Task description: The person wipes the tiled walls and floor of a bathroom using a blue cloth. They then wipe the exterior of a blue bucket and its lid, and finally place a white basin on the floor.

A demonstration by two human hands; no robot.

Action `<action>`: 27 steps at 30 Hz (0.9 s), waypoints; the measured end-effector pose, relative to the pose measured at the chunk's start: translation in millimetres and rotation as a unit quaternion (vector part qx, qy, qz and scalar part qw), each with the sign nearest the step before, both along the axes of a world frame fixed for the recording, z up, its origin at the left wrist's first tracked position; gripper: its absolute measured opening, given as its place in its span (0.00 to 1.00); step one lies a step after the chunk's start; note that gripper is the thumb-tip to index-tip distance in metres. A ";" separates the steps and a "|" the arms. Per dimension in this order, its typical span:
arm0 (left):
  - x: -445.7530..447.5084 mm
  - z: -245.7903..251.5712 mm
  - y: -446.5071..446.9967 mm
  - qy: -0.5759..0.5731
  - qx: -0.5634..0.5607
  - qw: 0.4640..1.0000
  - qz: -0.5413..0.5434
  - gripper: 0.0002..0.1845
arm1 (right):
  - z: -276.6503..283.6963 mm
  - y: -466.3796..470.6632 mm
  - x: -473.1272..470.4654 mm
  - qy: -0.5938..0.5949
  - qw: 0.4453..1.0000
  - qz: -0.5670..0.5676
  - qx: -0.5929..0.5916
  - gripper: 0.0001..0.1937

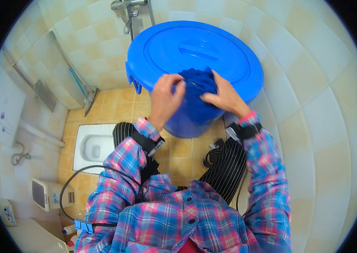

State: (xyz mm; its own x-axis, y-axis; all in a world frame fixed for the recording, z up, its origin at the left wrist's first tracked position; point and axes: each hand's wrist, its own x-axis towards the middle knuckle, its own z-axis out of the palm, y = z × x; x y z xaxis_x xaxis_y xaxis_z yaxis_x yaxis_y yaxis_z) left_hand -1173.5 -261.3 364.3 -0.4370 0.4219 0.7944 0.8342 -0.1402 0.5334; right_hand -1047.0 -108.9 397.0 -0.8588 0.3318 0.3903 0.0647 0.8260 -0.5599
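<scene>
A bunched dark blue cloth (199, 95) hangs over the near rim of a large blue plastic bin and its lid (165, 47). My right hand (224, 95) grips the cloth at its right side, thumb in front. At the cloth's upper left is my left hand (169, 95), slightly blurred, with thumb and fingertips close together; whether they pinch any cloth cannot be told. The lid lies on the bin, its moulded handle (199, 52) facing up.
A white squat toilet (94, 148) is set in the tiled floor at left. A squeegee (90, 95) and a brush (45, 95) lean or hang by the wall. A shower mixer (128, 9) is behind the bin. A beige waste bin (50, 194) stands lower left. A black cable (67, 183) loops beside my left arm.
</scene>
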 end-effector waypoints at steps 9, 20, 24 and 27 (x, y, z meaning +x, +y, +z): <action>19.9 -3.7 23.0 0.157 -0.082 0.982 -0.071 0.20 | 23.6 39.0 47.8 -0.094 0.993 0.065 -0.017 0.42; -16.4 -58.6 12.0 0.121 0.082 0.989 -0.001 0.17 | 63.2 28.5 -53.0 -0.222 0.952 0.205 -0.050 0.34; -18.8 -74.9 17.4 0.099 0.161 0.982 -0.027 0.21 | 72.4 20.0 -106.1 -0.231 0.934 0.268 -0.056 0.30; -19.4 -82.5 20.0 0.087 0.193 0.977 -0.017 0.23 | 78.0 14.3 -150.0 -0.317 0.926 0.204 -0.022 0.28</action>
State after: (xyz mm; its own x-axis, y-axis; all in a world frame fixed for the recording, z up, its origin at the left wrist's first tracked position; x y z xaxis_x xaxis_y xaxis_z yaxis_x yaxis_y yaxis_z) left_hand -1192.9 -241.3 281.8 -0.2722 0.0892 0.9581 0.8987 -0.3323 0.2862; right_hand -1197.0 -94.6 475.0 -0.9680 -0.0680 -0.2414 0.0787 0.8316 -0.5498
